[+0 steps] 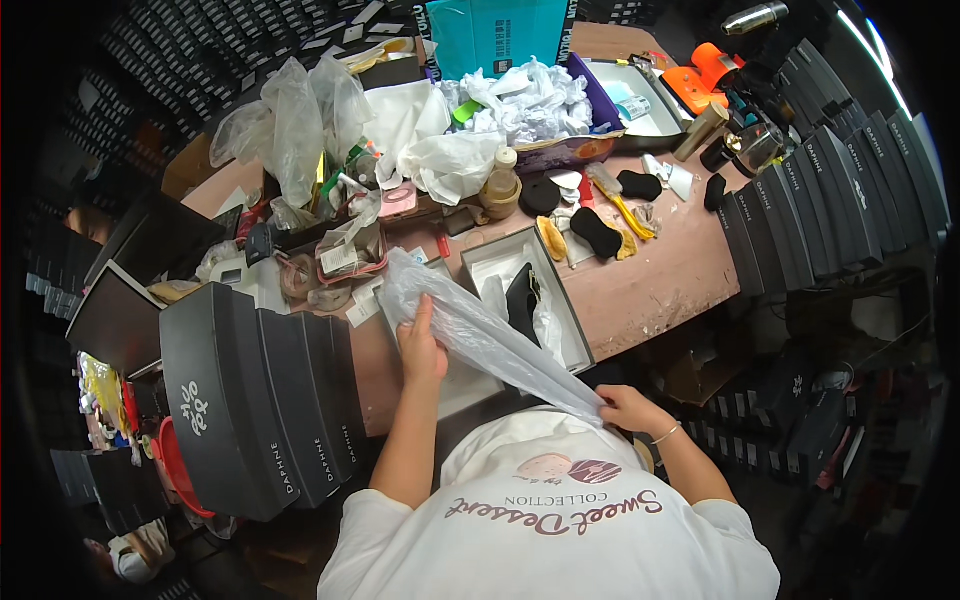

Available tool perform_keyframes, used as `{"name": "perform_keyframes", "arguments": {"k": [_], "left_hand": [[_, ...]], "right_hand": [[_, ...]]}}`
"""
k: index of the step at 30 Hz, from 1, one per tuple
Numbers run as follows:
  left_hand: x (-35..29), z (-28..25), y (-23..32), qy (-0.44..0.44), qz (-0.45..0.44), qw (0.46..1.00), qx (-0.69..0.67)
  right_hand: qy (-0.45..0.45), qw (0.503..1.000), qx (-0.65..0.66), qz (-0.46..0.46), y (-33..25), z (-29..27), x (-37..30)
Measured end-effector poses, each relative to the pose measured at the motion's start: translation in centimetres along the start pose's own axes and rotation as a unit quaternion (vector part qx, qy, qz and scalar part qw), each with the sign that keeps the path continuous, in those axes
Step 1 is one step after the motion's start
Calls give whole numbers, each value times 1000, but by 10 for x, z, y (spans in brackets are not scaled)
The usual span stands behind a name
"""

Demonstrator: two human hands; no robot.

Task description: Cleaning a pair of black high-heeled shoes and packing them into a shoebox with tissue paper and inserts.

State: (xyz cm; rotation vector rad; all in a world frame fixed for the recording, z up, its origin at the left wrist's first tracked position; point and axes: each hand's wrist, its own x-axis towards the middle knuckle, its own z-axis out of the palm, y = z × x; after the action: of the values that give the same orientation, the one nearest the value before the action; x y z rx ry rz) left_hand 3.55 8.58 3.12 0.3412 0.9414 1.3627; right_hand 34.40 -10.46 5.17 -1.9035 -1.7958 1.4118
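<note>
A long, crinkled sheet of thin translucent white wrapping (pixel 490 330) stretches slantwise between my hands. My left hand (pixel 422 345) grips its far left part, thumb on top and the other fingers mostly hidden behind it. At its near right end, bunched narrow, my right hand (pixel 630 410) pinches it. Beyond the wrapping lies an open grey shoebox (pixel 490 262) with a black shoe (pixel 521 302) and pale paper inside. The wrapping partly covers another shallow grey box part (pixel 462 385); I cannot tell whether it is a lid or a box.
Dark shoeboxes stand in rows at the left (pixel 215 390) and right (pixel 800 220) of the table (pixel 660 300). Behind are a purple carton (pixel 590 150) of crumpled paper, plastic bags (pixel 300 120), a yellow-handled brush (pixel 625 208), black pads (pixel 596 234) and an orange tape dispenser (pixel 705 75).
</note>
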Motion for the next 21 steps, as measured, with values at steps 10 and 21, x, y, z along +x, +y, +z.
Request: {"name": "perform_keyframes", "arguments": {"k": [10,21], "left_hand": [[-18,42,-13,-65,-7,998,-6],[-3,29,-18,-82,9,985,151]], "right_hand": [[196,954,133,-181,-99,-42,76],[189,972,132,-39,-11,-94,97]]}}
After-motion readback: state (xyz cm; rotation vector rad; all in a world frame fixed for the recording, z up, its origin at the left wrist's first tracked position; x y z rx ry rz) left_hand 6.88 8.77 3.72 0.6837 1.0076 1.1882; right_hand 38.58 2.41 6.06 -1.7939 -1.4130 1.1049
